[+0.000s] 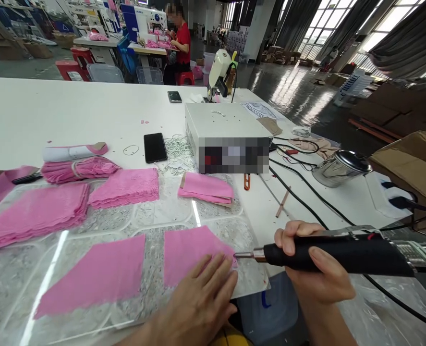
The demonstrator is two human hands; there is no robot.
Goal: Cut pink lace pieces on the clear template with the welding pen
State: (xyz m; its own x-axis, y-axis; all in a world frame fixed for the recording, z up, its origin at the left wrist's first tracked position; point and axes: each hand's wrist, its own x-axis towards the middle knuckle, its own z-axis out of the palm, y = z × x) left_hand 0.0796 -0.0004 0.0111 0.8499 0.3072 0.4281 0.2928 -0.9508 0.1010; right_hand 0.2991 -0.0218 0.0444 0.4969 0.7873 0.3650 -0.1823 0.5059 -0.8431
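Note:
My left hand [200,300] lies flat, fingers spread, on the right end of a pink fabric piece [187,252] on a clear plastic sheet [155,226]. My right hand [315,269] is wrapped round a black handheld tool [338,253], held level, its metal tip [243,255] touching the fabric's right edge. A second pink piece [97,274] lies to the left under the same sheet area.
Stacks of pink fabric [126,186] [32,214] [206,187] lie beyond. A white machine box [227,132], black phone [155,147], cables [302,192], metal pot [338,167] and a cutter [220,72] stand on the white table [54,115]. A person in red sits far back.

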